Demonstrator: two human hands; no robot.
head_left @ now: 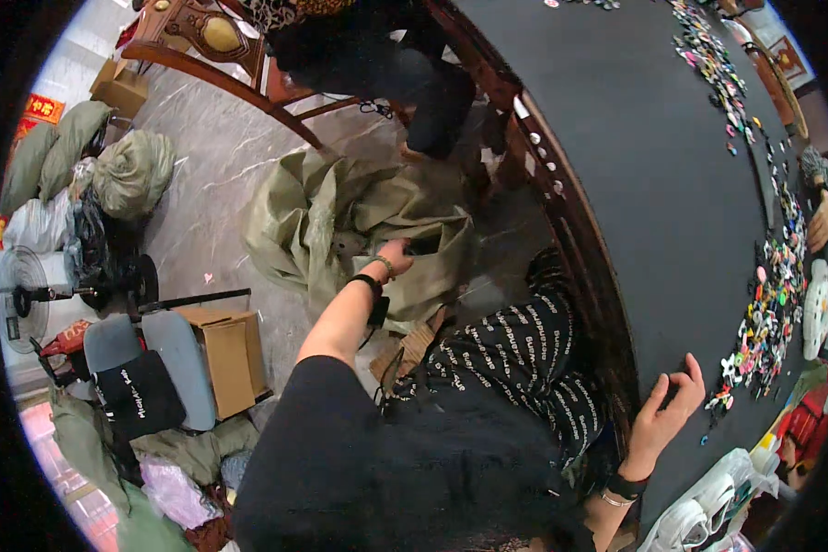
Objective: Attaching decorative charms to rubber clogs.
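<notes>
My left hand (396, 258) reaches down into the mouth of a large olive-green woven sack (290, 221) slumped on the floor. Its fingers are curled closed beside a dark patch at the sack's opening, and whatever they grip cannot be made out. A beaded bracelet and a black band circle that wrist. My right hand (669, 409) rests at the edge of the dark table (598, 120), fingers apart and holding nothing. Just beyond it lies a long heap of small, many-coloured pieces (759, 340), too small to name.
A person in dark trousers (423, 101) sits on a wooden chair (221, 78) beyond the sack. Across the table another person's hand (821, 221) is near the pieces. Tied sacks (133, 175), a fan (28, 294) and a cardboard box (225, 359) stand left. White plastic bags (708, 501) lie lower right.
</notes>
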